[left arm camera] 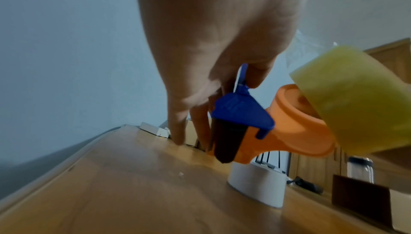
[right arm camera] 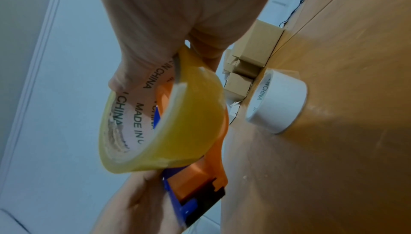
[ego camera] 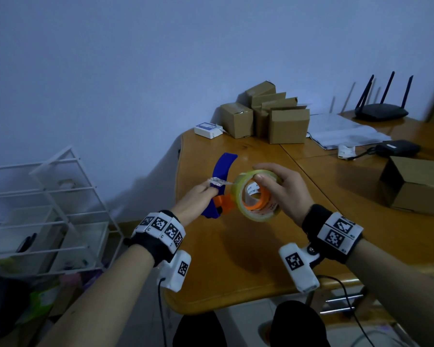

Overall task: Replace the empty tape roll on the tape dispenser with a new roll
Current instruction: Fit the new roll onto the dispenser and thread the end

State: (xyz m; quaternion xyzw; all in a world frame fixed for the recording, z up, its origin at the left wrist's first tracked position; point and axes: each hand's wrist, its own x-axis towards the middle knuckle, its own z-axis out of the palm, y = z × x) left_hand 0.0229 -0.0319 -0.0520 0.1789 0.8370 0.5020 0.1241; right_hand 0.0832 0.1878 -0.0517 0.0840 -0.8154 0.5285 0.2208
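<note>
My left hand [ego camera: 206, 194] grips the blue and orange tape dispenser [ego camera: 224, 169] above the wooden table [ego camera: 248, 259]. Its fingers also pinch a crumpled loose tape end [ego camera: 218, 182] that runs from the roll. My right hand [ego camera: 286, 191] grips the new yellowish clear tape roll [ego camera: 258, 217], which sits around the dispenser's orange hub [ego camera: 257, 205]. In the left wrist view the roll [left arm camera: 355, 97] hangs beside the orange frame [left arm camera: 295, 125]. The empty white cardboard core [right arm camera: 278, 100] stands on the table below the hands; the head view hides it.
Several cardboard boxes [ego camera: 286, 123] and a small white device [ego camera: 208, 130] stand at the table's back edge. Papers [ego camera: 343, 132], a black router [ego camera: 381, 111], a black adapter [ego camera: 398, 147] and a larger box [ego camera: 416, 186] lie right. A white wire rack [ego camera: 48, 209] stands left.
</note>
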